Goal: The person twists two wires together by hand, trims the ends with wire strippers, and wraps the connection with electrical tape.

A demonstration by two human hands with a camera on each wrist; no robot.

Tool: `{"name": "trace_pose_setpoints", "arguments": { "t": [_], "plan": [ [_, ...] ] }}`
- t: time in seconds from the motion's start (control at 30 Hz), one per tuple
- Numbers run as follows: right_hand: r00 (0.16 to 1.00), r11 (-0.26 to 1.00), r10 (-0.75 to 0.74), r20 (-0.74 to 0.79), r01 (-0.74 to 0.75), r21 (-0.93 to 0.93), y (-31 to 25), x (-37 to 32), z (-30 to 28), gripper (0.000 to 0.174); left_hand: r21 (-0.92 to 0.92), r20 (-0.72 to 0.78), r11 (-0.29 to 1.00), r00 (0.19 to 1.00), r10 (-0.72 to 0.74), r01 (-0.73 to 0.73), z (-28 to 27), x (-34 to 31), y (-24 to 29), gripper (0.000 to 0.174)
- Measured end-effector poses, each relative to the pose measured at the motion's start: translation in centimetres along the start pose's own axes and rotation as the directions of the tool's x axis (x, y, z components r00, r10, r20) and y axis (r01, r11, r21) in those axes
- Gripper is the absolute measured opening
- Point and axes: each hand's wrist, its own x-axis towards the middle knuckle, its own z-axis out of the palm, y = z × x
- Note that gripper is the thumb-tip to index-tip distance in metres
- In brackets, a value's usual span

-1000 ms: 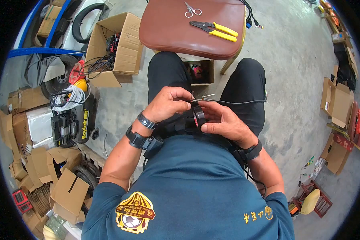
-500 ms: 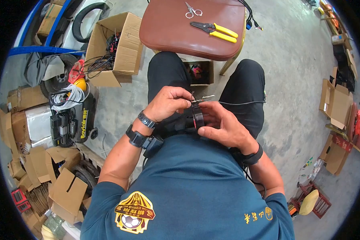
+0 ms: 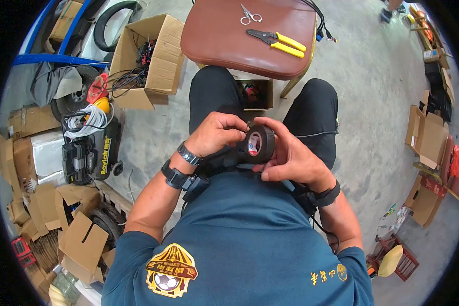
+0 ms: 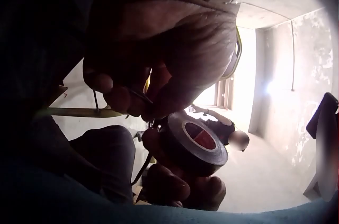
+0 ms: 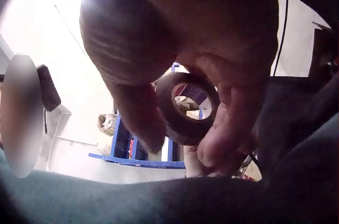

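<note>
My left hand pinches the end of a thin dark cable between thumb and fingertips. Close against those fingertips is a roll of black electrical tape, its red-and-white core facing up. The fingers of my right hand curl round the far side of the roll, with the thumb below it. In the left wrist view the tape roll hangs just beneath the pinching fingers. The right wrist view has the roll between thumb and fingers. The cable's joint is hidden behind the roll and fingers.
Ahead, a brown chair seat bears scissors and yellow-handled wire strippers. A cardboard box of cables stands left of it, near an air compressor. Opened cartons lie on the right.
The tape roll has turned from edge-on to face up, and my right hand has come up round it. The left hand keeps its pinch at nearly the same place.
</note>
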Motion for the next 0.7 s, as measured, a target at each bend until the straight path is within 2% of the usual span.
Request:
{"name": "trace_pose_setpoints", "arguments": {
  "t": [0.07,0.2,0.27,0.37,0.47,0.57,0.67,0.7],
  "plan": [
    [0.997,0.997,-0.035,-0.065,0.03,-0.073,0.2,0.7,-0.1,0.091,-0.002,0.004,1.0,1.0,-0.007,0.007,0.1,-0.1,0.4,0.017],
    [0.99,0.939,-0.039,-0.138,-0.011,-0.345,-0.7,0.9,-0.2,0.086,-0.016,0.014,1.0,1.0,0.018,-0.018,0.1,0.0,-0.4,0.017],
    [0.985,0.855,-0.057,-0.161,-0.035,-0.518,-1.4,0.8,-0.4,0.083,-0.006,0.019,1.0,1.0,0.013,-0.013,0.0,-0.1,-0.5,0.016],
    [0.981,0.677,0.022,-0.193,-0.156,-0.719,-4.8,0.6,0.4,0.077,0.021,0.012,1.0,1.0,-0.009,0.009,0.2,-0.3,0.2,0.013],
    [0.975,0.485,-0.078,-0.209,-0.146,-0.862,-5.6,0.7,0.5,0.075,0.002,-0.008,1.0,1.0,0.012,-0.012,0.3,-0.2,0.0,0.017],
    [0.951,0.277,-0.306,-0.05,0.039,-0.96,-5.1,1.0,0.5,0.073,0.007,-0.009,1.0,1.0,0.012,-0.012,0.3,-0.2,0.2,0.017],
    [0.881,0.051,-0.454,0.13,0.172,-0.984,-5.2,1.7,0.1,0.072,0.001,-0.009,1.0,1.0,-0.005,0.005,0.4,-0.3,0.3,0.013],
    [0.879,0.132,-0.455,0.141,0.223,-0.966,-5.0,2.0,-0.3,0.07,0.009,-0.006,1.0,1.0,0.007,-0.007,0.3,-0.4,0.3,0.012]
  ]
}}
